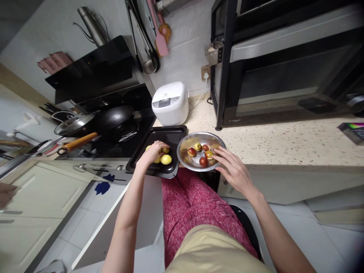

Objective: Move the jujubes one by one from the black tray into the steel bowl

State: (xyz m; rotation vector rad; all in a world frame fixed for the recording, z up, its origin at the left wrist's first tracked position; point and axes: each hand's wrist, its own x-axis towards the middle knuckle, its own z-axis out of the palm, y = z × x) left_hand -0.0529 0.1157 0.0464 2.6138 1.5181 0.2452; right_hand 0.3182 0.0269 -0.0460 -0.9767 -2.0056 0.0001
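Reaching left hand (152,152) into tray (148,142), right hand (233,168) at bowl (184,145).

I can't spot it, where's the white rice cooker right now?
The white rice cooker stands at the back of the counter, just behind the black tray and left of the oven.

White rice cooker (170,102) sits far on the counter, black oven (287,64) to its right. Left, a black wok (113,119) on the stove (119,142), probably a lidded pan (74,125) beside it.
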